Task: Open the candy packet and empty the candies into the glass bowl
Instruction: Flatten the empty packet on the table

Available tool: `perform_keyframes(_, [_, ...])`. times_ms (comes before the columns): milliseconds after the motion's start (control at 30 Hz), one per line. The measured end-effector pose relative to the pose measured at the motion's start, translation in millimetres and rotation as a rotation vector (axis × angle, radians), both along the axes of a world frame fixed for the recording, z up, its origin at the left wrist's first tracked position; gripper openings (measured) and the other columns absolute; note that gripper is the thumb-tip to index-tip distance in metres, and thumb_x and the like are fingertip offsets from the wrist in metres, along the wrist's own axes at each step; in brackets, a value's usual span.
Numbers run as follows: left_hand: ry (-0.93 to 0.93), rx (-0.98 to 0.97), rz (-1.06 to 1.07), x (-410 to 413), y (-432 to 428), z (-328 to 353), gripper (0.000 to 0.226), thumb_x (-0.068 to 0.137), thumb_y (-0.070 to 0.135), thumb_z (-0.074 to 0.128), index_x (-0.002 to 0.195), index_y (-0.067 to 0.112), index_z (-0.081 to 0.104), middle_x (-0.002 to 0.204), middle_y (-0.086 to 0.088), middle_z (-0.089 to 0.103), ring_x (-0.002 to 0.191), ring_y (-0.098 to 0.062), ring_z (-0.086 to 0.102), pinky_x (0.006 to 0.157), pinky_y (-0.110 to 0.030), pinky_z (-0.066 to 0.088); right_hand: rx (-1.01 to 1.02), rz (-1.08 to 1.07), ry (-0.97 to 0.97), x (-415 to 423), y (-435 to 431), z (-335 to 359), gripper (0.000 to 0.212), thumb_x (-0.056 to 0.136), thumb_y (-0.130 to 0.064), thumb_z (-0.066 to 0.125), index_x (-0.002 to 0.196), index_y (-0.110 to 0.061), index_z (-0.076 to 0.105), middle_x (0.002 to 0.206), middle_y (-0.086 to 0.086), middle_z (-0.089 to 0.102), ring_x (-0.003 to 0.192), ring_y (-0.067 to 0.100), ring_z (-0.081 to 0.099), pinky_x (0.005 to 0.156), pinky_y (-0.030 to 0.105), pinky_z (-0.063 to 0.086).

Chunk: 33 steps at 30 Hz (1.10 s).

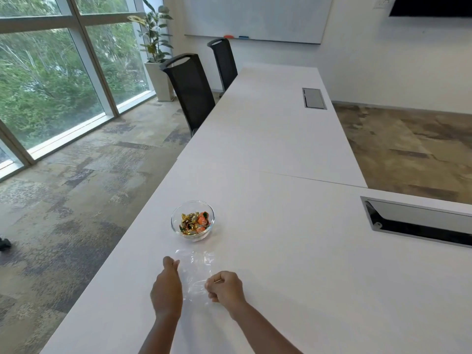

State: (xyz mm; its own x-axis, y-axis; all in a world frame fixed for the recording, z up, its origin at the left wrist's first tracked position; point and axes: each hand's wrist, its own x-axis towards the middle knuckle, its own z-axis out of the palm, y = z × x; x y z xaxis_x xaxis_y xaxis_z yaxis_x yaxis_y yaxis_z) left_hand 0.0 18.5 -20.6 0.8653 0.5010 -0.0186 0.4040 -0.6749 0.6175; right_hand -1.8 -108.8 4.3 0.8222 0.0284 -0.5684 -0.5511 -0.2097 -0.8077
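Observation:
A small glass bowl [176,227] stands near the table's left edge, holding several wrapped candies [194,223] in gold, orange and green. Just in front of it a clear plastic packet [195,273] lies flat on the white table [293,251], with no candies visible in it. My left hand [166,290] rests at the packet's left edge, fingers curled, its thumb and fingertips touching the plastic. My right hand [226,287] is closed in a loose fist, pinching the packet's right edge.
Two black mesh chairs [190,90] stand along the table's left side further back. A metal cable hatch [419,222] is set into the table at right, and a second hatch [314,98] lies farther away. The table's left edge drops to carpet.

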Motion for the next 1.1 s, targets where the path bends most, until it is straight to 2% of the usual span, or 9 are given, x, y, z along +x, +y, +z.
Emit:
perform_keyframes(100, [0.058,0.091,-0.016,0.7,10.8,-4.6,0.014,0.097,0.018,0.033,0.084,0.013,0.03,0.08,-0.019,0.069,0.062,-0.031,0.054,0.057,-0.034,0.041,-0.071,0.01,-0.017,2.6,13.6,-2.6,0.015,0.081,0.001,0.059,0.092,-0.01,0.058,0.071,0.0,0.055,0.049,0.009,0.052,0.05,0.014,0.049])
perform_keyframes(200, [0.108,0.152,-0.049,0.9,15.6,-4.3,0.013,0.097,0.021,0.034,0.09,0.01,0.037,0.09,-0.018,0.07,0.074,-0.036,0.063,0.06,-0.036,0.044,-0.175,0.083,-0.105,3.7,20.7,-6.8,0.046,0.084,0.0,0.058,0.127,-0.008,0.046,0.085,0.004,0.057,0.086,0.022,0.062,0.085,0.03,0.053])
perform_keyframes(300, [0.118,0.202,-0.031,3.3,15.5,1.6,0.028,0.096,0.025,0.04,0.112,0.005,0.05,0.104,-0.019,0.066,0.087,-0.04,0.064,0.063,-0.04,0.046,-0.332,0.177,-0.212,2.7,25.1,-9.8,0.057,0.087,-0.009,0.059,0.138,-0.016,0.034,0.126,0.009,0.051,0.117,0.022,0.054,0.099,0.027,0.043])
perform_keyframes(467, [-0.011,0.308,-0.114,7.5,8.7,14.5,0.029,0.09,0.016,0.053,0.106,-0.006,0.063,0.1,-0.028,0.068,0.089,-0.044,0.066,0.068,-0.049,0.055,-0.661,0.439,-0.504,-6.6,29.6,-16.3,0.054,0.095,-0.025,0.046,0.144,-0.02,0.024,0.148,0.006,0.029,0.135,0.021,0.035,0.104,0.031,0.041])
perform_keyframes(700, [0.093,0.377,-0.361,-12.2,11.8,-12.1,0.103,0.083,0.053,-0.024,0.125,-0.002,0.053,0.134,-0.023,0.052,0.124,-0.042,0.048,0.098,-0.055,0.043,-0.998,0.637,-0.748,-20.0,28.9,-13.9,0.064,0.058,-0.067,0.068,0.112,-0.033,0.069,0.123,-0.014,0.067,0.115,0.008,0.062,0.082,0.033,0.058])
perform_keyframes(800, [0.163,0.362,-0.389,-11.4,14.1,-15.5,0.101,0.084,0.056,-0.021,0.126,-0.001,0.052,0.135,-0.021,0.052,0.122,-0.041,0.05,0.095,-0.056,0.044,-1.085,0.65,-0.701,-20.9,27.1,-16.4,0.061,0.035,-0.072,0.074,0.086,-0.039,0.077,0.098,-0.022,0.075,0.092,0.0,0.071,0.065,0.028,0.061])
perform_keyframes(900, [0.218,0.368,-0.413,-9.9,15.2,-13.7,0.09,0.092,0.047,-0.01,0.117,-0.003,0.06,0.123,-0.023,0.062,0.108,-0.041,0.062,0.081,-0.058,0.052,-1.034,0.648,-0.659,-21.7,25.5,-15.8,0.063,0.036,-0.073,0.073,0.09,-0.04,0.076,0.102,-0.022,0.074,0.095,0.001,0.07,0.069,0.029,0.061])
perform_keyframes(1000, [0.234,0.384,-0.445,-6.4,17.1,-15.8,0.113,0.068,0.064,-0.034,0.141,0.007,0.03,0.151,-0.016,0.03,0.137,-0.034,0.032,0.109,-0.053,0.031,-0.953,0.777,-0.587,-17.0,23.7,-24.9,0.066,0.082,-0.06,0.049,0.141,-0.029,0.04,0.153,-0.009,0.035,0.142,0.016,0.031,0.113,0.045,0.031])
perform_keyframes(1100, [0.227,0.359,-0.423,-2.6,22.1,-18.4,0.124,0.043,0.069,-0.046,0.146,0.018,0.001,0.158,-0.006,-0.002,0.146,-0.024,0.003,0.119,-0.043,0.006,-0.765,0.769,-0.464,-6.2,26.0,-30.5,0.056,0.099,-0.036,0.028,0.15,-0.019,0.012,0.161,0.001,0.002,0.148,0.022,-0.002,0.12,0.048,0.004])
